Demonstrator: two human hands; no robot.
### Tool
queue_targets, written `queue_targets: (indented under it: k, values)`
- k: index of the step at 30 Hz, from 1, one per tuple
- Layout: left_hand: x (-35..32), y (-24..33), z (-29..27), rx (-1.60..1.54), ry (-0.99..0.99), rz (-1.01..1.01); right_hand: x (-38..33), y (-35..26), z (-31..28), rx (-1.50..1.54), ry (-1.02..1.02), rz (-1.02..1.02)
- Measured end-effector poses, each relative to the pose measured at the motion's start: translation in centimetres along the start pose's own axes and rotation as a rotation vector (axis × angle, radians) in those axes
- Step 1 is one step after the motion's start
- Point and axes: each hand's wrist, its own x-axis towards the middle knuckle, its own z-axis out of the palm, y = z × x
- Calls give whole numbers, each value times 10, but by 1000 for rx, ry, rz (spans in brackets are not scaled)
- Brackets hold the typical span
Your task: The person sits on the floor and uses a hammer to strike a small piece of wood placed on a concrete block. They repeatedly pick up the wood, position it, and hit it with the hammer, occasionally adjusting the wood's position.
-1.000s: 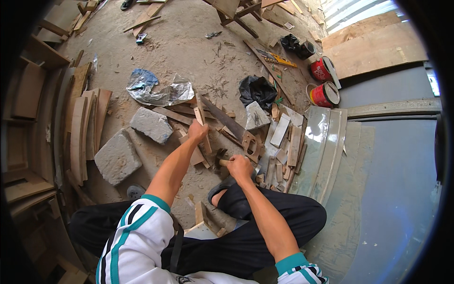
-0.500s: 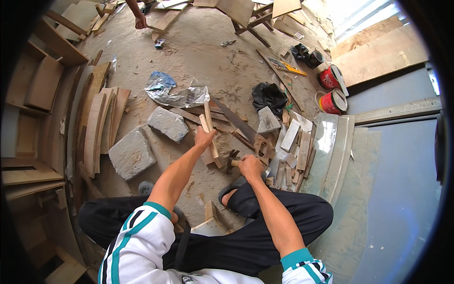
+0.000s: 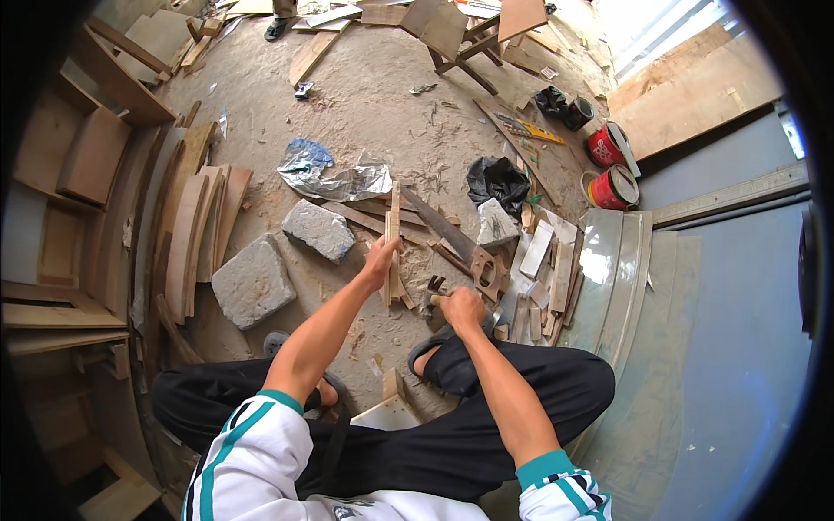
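My left hand (image 3: 379, 260) is closed round thin pale wooden strips (image 3: 393, 227) that stand roughly upright in front of me. In my right hand (image 3: 463, 306) is a hammer (image 3: 436, 285), gripped by its handle close to the head, with its dark forked claw showing. The hammer is apart from the strips, to their right. Just beyond both hands a handsaw (image 3: 442, 220) with a wooden grip lies on the ground among dark wood strips. A small wooden corner piece (image 3: 393, 386) sits between my feet.
Two grey stone blocks (image 3: 254, 282) lie left of my hands. Wood offcuts (image 3: 556, 269), a black plastic bag (image 3: 498, 182) and glass sheets (image 3: 599, 252) are at right, with red paint cans (image 3: 612, 187) beyond. Curved boards (image 3: 193, 234) lean at left; crumpled foil (image 3: 343, 178) lies ahead.
The strips in my left hand have come together and turned more upright. My right hand still holds the hammer nearly in place. Another person's hand at the far left has gone from view.
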Motion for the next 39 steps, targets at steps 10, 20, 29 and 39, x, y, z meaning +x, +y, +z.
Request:
queue_targets:
  k: [10,20,29,39]
  values:
    - [-76,56,2,-378,-338,-121,0,3,4,-12,10,-6]
    - [-96,64,-4,-287,-57,-34,-3,4,3,-71,13,-12]
    - [-52,30,-17,-242,305,7,-7,-10,-4,-44,-24,-13]
    - [-16,44,26,127,801,-157,-4,15,3,-31,13,-5]
